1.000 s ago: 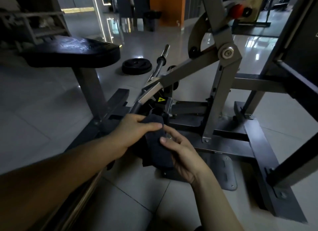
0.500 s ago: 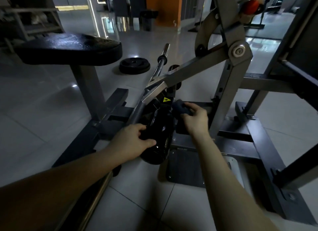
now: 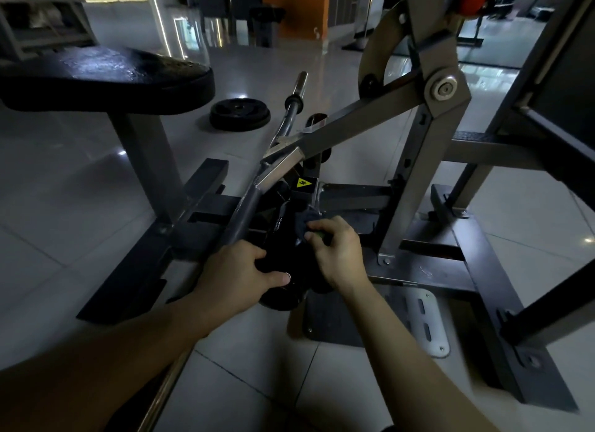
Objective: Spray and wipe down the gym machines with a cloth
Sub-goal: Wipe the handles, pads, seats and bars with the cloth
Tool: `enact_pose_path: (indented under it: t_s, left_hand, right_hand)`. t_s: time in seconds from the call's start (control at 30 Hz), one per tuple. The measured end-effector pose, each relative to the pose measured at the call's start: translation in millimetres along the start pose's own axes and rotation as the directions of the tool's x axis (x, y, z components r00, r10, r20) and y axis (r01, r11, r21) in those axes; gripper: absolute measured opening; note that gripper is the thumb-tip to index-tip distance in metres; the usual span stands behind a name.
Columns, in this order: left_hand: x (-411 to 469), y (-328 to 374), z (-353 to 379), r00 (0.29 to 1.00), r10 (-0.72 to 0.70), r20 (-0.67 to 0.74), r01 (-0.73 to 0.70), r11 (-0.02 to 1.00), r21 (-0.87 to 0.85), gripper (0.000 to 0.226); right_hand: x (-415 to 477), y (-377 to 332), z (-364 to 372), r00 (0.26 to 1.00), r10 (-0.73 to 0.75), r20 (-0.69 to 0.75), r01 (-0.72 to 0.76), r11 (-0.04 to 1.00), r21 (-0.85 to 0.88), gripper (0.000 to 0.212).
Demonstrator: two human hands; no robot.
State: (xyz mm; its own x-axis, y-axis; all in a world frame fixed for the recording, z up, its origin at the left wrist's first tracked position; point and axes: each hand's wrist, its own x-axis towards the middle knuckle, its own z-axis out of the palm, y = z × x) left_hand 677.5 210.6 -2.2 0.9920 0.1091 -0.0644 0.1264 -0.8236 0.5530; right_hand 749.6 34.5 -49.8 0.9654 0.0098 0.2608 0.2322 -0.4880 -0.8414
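A grey steel gym machine [image 3: 421, 161] stands on the tiled floor, with a black roller pad [image 3: 283, 238] low at its centre. My left hand [image 3: 238, 270] grips the near end of the pad, thumb across its face. My right hand [image 3: 338, 248] holds a bunched dark blue cloth [image 3: 304, 220] against the pad's upper right side, next to a yellow warning sticker [image 3: 304, 183]. No spray bottle is in view.
A black padded seat [image 3: 106, 77] on a grey post stands at left. A weight plate [image 3: 240, 114] and a barbell [image 3: 289, 112] lie on the floor behind. Dark base rails [image 3: 483, 270] and a white footplate [image 3: 425, 322] spread to the right.
The right hand carried the cloth from in front of me up to the pad's right side, then slid back a little toward me. The left hand kept its grip on the pad's end.
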Motion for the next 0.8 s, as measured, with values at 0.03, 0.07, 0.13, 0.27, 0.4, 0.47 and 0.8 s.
enact_pose_path:
  t_s: [0.03, 0.07, 0.13, 0.27, 0.4, 0.47, 0.8]
  left_hand:
    - [0.5, -0.6, -0.1, 1.0, 0.006, 0.004, -0.006, 1.0, 0.011, 0.071]
    - [1.3, -1.2, 0.5, 1.0, 0.01, 0.009, -0.01, 1.0, 0.017, 0.074]
    - [1.9, -2.6, 0.9, 1.0, 0.017, 0.015, -0.018, 1.0, 0.02, 0.08]
    - [2.1, -7.1, 0.6, 0.998, 0.037, 0.044, -0.037, 0.999, 0.012, 0.084]
    - [2.7, -8.9, -0.8, 0.996, 0.053, 0.073, -0.053, 0.999, 0.001, 0.084]
    - [1.5, -8.8, -0.2, 0.996, 0.053, 0.07, -0.052, 0.999, -0.007, 0.079]
    - [4.5, -12.7, -6.3, 0.99, 0.066, 0.126, -0.065, 0.998, -0.007, 0.088]
  right_hand:
    - [-11.5, -0.2, -2.2, 1.0, -0.011, 0.014, 0.011, 1.0, 0.013, 0.017]
    - [-24.1, -0.9, -4.5, 1.0, -0.021, 0.024, 0.02, 0.999, 0.033, 0.018]
    - [-48.1, -0.7, -8.4, 0.998, -0.043, 0.049, 0.039, 0.996, 0.077, 0.021]
    - [-50.3, 0.1, -7.0, 0.994, -0.085, 0.072, 0.081, 0.995, 0.059, 0.02]
    - [7.7, -4.7, 13.9, 0.995, -0.103, -0.019, 0.101, 0.993, -0.067, 0.017]
    - [42.2, -5.8, 24.0, 0.996, -0.075, -0.047, 0.068, 0.989, -0.132, 0.019]
    - [-8.4, -4.5, 13.7, 0.997, -0.073, -0.016, 0.073, 0.997, -0.009, 0.02]
